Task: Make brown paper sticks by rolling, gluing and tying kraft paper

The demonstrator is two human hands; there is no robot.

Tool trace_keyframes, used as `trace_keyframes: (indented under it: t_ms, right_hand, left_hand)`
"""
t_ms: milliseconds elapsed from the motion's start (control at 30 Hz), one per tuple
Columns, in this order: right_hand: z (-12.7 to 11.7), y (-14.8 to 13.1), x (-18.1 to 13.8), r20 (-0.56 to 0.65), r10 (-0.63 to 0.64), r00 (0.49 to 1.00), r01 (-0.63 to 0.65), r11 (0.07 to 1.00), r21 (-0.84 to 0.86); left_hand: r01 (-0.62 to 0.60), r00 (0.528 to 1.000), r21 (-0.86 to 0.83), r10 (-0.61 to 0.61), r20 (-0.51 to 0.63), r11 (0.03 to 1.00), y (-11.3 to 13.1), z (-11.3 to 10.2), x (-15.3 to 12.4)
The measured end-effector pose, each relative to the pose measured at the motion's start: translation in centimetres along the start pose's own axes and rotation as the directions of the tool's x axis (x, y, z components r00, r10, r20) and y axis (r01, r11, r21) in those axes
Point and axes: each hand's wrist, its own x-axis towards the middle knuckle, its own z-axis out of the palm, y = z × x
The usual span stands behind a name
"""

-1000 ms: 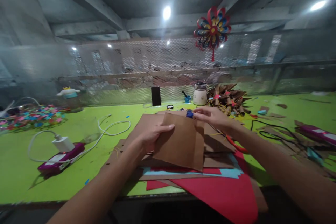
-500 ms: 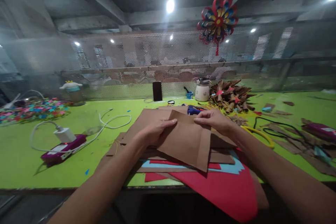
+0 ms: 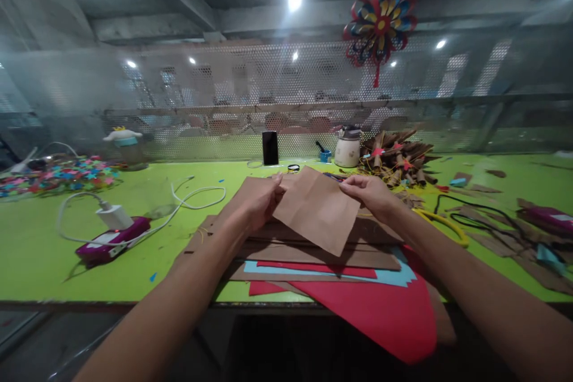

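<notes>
A creased square of brown kraft paper (image 3: 319, 212) is held up between my two hands, tilted with one corner pointing down. My left hand (image 3: 264, 200) grips its left edge, the thumb uppermost and the other fingers partly hidden. At the upper right corner, my right hand (image 3: 367, 192) pinches the paper between thumb and fingers. Beneath lies a pile of brown paper sheets (image 3: 286, 253), with light blue paper (image 3: 398, 274) and red paper (image 3: 376, 313) under them. The red sheet hangs over the table's front edge.
On the green table (image 3: 179, 274) at left lie a purple power strip (image 3: 114, 242) with a white charger, and colourful paper stars (image 3: 85, 174). A phone (image 3: 270, 148), a white bottle (image 3: 348, 148) and rolled brown paper cones (image 3: 400, 158) stand behind. Black cable (image 3: 474, 221) and scraps lie right.
The brown paper has been raised and tipped, its lower corner now higher. My left hand has turned more upright at the edge. The blue-handled tool behind is now mostly covered.
</notes>
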Motion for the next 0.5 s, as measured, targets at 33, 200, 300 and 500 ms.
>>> trace_keyframes:
  t_ms: [33, 200, 300, 500]
  right_hand:
    - [0.0, 0.0, 0.0, -0.018, -0.002, 1.0, 0.002, 1.0, 0.008]
    - [-0.1, 0.3, 0.4, -0.12, -0.006, 0.993, 0.012, 0.999, 0.052]
    - [0.0, 0.6, 0.6, -0.165, -0.022, 0.986, 0.035, 0.996, 0.076]
    - [0.6, 0.7, 0.5, -0.145, -0.048, 0.988, 0.076, 0.979, 0.19]
  left_hand:
    - [-0.013, 1.0, -0.023, 0.013, -0.013, 1.0, 0.1, -0.1, 0.0]
    - [-0.108, 0.993, 0.005, 0.108, 0.037, 0.994, 0.0, -0.2, -0.2]
    - [-0.15, 0.986, 0.02, 0.148, 0.073, 0.988, -0.4, -0.3, 0.0]
    - [-0.22, 0.975, -0.086, 0.218, -0.03, 0.972, -0.9, -0.4, 0.8]
